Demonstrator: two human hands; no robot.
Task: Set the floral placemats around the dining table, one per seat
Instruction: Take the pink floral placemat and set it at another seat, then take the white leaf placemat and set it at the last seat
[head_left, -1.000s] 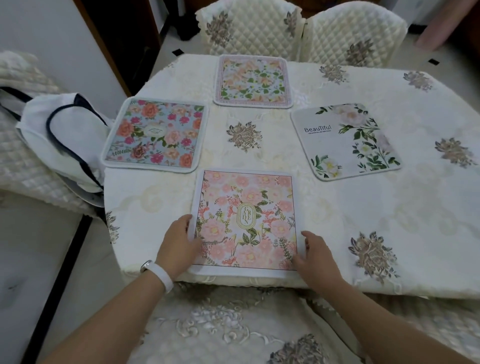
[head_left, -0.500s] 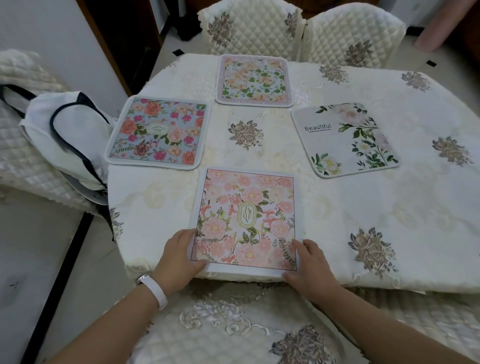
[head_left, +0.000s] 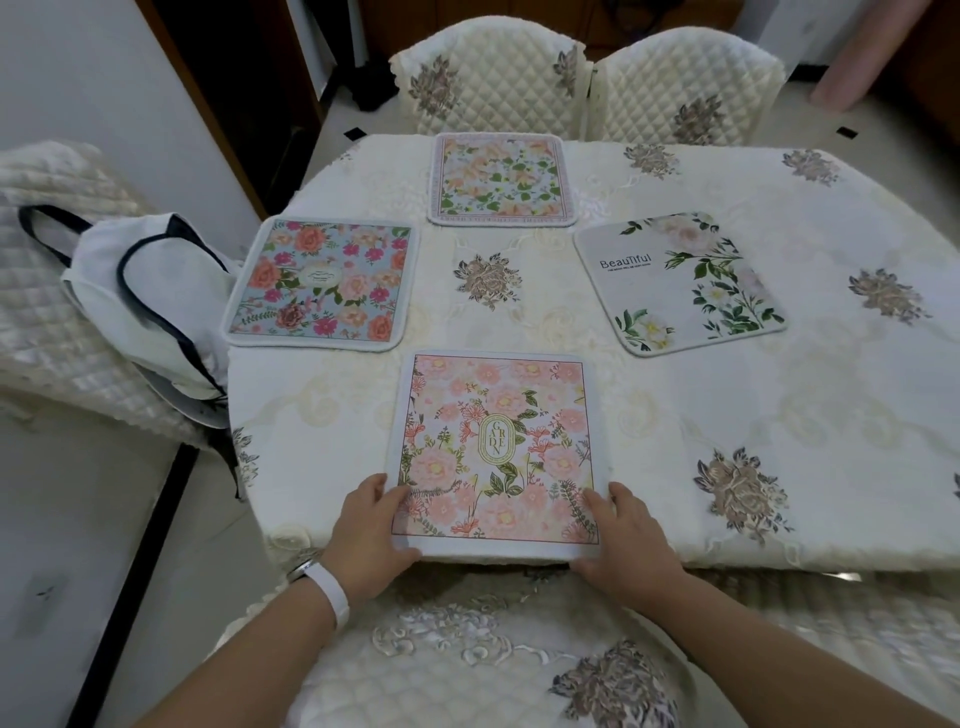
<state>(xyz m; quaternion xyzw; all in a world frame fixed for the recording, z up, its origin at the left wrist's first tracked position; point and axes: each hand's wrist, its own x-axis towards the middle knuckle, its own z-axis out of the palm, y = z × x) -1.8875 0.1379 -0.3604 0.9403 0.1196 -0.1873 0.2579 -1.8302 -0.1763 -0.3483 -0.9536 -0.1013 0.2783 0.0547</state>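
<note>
A pink floral placemat (head_left: 493, 447) with a "Garden" oval lies at the near edge of the table (head_left: 779, 415). My left hand (head_left: 371, 530) grips its near left corner and my right hand (head_left: 623, 535) grips its near right corner. Farther left lies a blue floral placemat (head_left: 322, 280). At the far edge lies a peach-and-green placemat (head_left: 501, 179). A white placemat (head_left: 678, 280) reading "Beautiful" lies skewed toward the middle right.
Two quilted cream chairs (head_left: 491, 83) (head_left: 685, 88) stand at the far side. Another quilted chair (head_left: 493, 660) is right below my hands. A white tote bag with dark handles (head_left: 150, 296) rests on the left chair (head_left: 57, 291). A white wall runs along the left.
Both hands have slid down the pink placemat's sides to its near corners, and the placemat has come slightly toward the table's near edge.
</note>
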